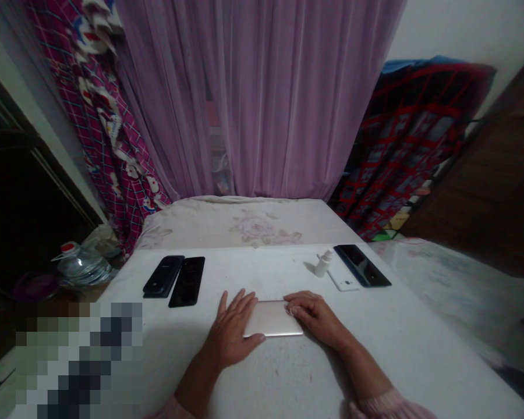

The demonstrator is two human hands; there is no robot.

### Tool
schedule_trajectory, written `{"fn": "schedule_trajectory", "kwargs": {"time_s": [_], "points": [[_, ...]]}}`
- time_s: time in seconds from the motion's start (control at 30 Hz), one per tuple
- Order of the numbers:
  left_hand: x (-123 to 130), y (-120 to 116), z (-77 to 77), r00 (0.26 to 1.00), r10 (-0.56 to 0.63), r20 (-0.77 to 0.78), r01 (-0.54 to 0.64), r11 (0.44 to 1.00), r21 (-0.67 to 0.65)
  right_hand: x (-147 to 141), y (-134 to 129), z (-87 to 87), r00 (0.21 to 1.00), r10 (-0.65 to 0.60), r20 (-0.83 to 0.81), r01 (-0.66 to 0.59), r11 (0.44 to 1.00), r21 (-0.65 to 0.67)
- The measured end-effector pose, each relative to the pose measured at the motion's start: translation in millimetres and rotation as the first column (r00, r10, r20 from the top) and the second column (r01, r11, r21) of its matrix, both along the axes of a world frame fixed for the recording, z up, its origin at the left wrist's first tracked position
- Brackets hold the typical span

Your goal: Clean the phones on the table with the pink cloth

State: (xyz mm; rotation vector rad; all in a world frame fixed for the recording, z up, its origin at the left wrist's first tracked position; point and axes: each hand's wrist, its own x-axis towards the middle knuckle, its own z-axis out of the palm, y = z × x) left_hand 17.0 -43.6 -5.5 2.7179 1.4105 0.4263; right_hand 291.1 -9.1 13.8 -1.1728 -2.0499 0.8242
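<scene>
Our flat, open left hand (231,331) and right hand (317,317) flank a pale gold smartphone (273,319), with black phones (187,281) to the left and a white spray bottle (323,263) upper right.

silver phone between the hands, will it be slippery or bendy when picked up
The phone will probably feel stiff, since its thin slab keeps straight edges. Its smooth, sheeny back looks slippery, so it may slide on lifting. Lying flat, it seems unlikely to roll or tip.
</scene>
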Motion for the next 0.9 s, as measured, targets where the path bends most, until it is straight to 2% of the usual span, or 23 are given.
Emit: {"fn": "schedule_trajectory", "kwargs": {"time_s": [0.17, 0.27, 0.37, 0.5, 0.67, 0.77, 0.9], "points": [[0.3, -0.2, -1.8, 1.0, 0.008, 0.0, -0.008, 0.999, 0.032, -17.0, 3.8, -6.1, 0.976, -0.166, 0.143, 0.149, 0.981, 0.125], [0.9, -0.5, -1.9, 1.0, 0.012, -0.003, -0.012, 0.999, 0.041, -20.7, 4.0, -6.4, 0.959, -0.214, 0.187, 0.186, 0.97, 0.158], [1.8, -0.8, 0.0, 1.0, 0.019, -0.001, -0.019, 0.999, 0.029, -16.0, 2.9, -3.8, 0.98, -0.146, 0.137, 0.132, 0.986, 0.104], [2.5, -0.8, 2.6, 1.0, 0.029, -0.003, -0.029, 0.999, -0.021, -0.4, 0.7, 2.1, 0.999, 0.047, 0.001, -0.047, 0.999, -0.023], [1.7, -0.7, 0.7, 1.0, 0.02, 0.006, -0.019, 1.0, -0.013, 12.9, -1.1, 10.3, 0.982, 0.188, 0.013, -0.185, 0.975, -0.123], [1.1, -1.0, -0.7, 1.0, 0.017, 0.019, -0.017, 1.0, 0.011, 11.2, -2.0, 10.7, 0.984, 0.177, 0.025, -0.173, 0.977, -0.124], [1.1, -1.5, 0.5, 1.0, 0.005, 0.026, -0.005, 1.0, 0.017, -0.9, -1.6, 3.3, 0.999, 0.035, 0.028, -0.035, 0.999, -0.009]]}}
